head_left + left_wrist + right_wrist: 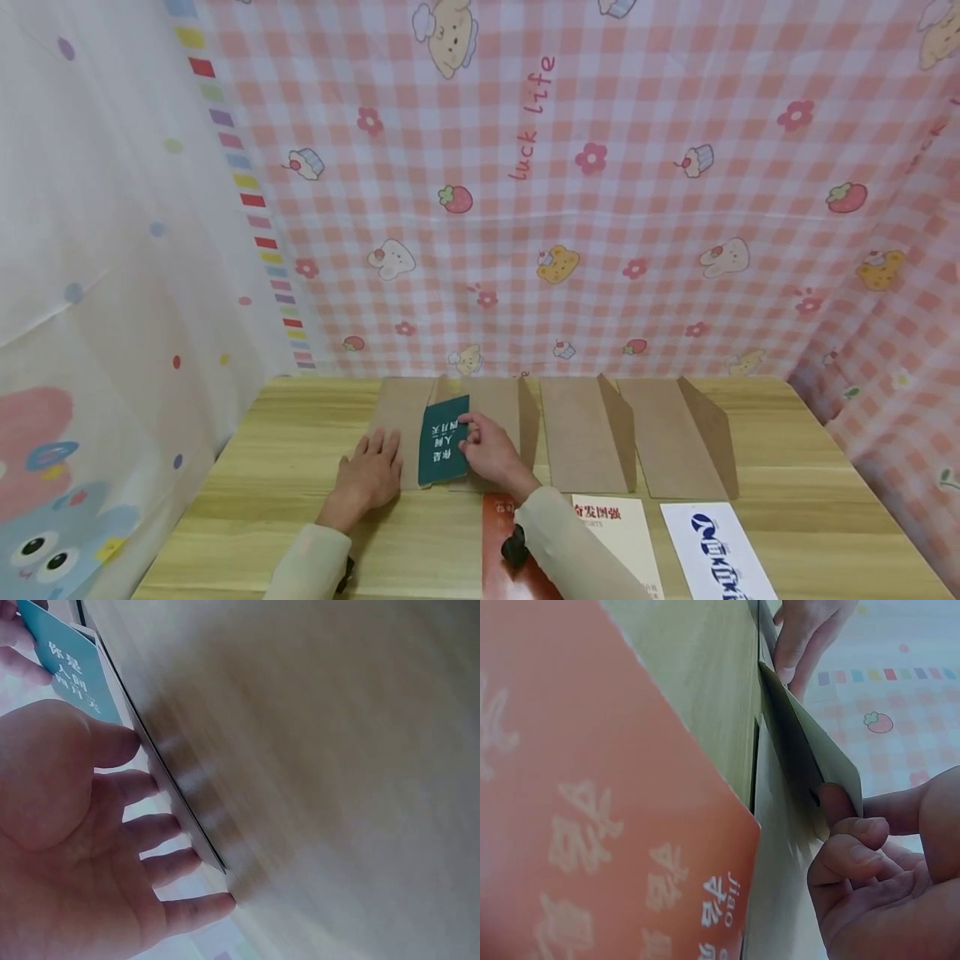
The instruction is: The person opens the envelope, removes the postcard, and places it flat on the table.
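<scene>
A dark green card [438, 457] with white Chinese characters lies tilted over the right side of the leftmost brown paper envelope [402, 404]. My right hand [491, 452] pinches the card's right edge between thumb and finger; in the right wrist view that edge is raised off the table. On the envelope's left part, my left hand [370, 472] rests flat with its fingers spread. The left wrist view shows its straight fingers [161, 829] along the envelope's edge. Whether any of the card sits inside the envelope, I cannot tell.
Three more brown envelopes with flaps on their right stand in a row: the second [491, 396], third [585, 442] and fourth [678, 450]. Nearer me lie a red printed sheet [498, 533], a cream sheet [618, 542] and a white sheet [720, 533]. Patterned cloth [585, 208] hangs behind.
</scene>
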`<state>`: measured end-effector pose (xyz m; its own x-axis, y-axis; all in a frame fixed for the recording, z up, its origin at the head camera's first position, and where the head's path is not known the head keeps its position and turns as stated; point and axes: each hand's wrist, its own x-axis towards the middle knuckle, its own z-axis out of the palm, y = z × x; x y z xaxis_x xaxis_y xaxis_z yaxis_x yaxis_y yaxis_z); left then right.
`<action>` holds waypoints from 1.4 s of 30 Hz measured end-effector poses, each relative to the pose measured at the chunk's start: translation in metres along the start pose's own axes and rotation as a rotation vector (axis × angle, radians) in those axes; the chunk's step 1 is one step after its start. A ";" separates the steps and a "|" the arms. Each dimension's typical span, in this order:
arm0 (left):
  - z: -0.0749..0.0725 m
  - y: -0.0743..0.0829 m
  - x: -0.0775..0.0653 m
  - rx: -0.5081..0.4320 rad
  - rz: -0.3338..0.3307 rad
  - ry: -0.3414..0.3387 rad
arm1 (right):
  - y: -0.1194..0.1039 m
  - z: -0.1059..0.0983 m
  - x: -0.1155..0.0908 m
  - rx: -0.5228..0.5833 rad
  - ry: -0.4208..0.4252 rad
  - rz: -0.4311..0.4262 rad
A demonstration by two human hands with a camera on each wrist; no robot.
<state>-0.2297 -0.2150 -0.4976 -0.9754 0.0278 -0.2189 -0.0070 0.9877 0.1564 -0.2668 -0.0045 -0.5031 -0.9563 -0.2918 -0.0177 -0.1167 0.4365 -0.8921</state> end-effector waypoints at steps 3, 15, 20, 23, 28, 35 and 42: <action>0.001 -0.001 0.001 0.008 -0.002 -0.005 | 0.000 -0.003 -0.001 0.011 0.003 0.000; -0.001 -0.002 -0.001 -0.008 0.012 -0.018 | 0.000 -0.013 -0.005 0.049 -0.002 0.000; -0.001 -0.003 -0.002 -0.017 0.024 -0.019 | 0.000 -0.016 -0.008 0.080 -0.008 -0.007; 0.000 -0.004 -0.001 -0.015 0.031 -0.013 | -0.001 -0.019 -0.011 0.130 -0.021 0.025; 0.000 -0.004 0.000 -0.026 0.036 0.001 | -0.003 -0.023 -0.016 0.194 -0.048 0.055; -0.002 -0.004 -0.001 -0.045 0.051 0.008 | -0.005 -0.028 -0.022 0.211 -0.072 0.035; -0.003 -0.006 -0.002 -0.062 0.080 -0.014 | -0.007 -0.032 -0.029 0.245 -0.096 0.028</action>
<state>-0.2287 -0.2216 -0.4950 -0.9703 0.1085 -0.2164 0.0566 0.9708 0.2330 -0.2473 0.0282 -0.4813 -0.9270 -0.3673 -0.0758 -0.0113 0.2292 -0.9733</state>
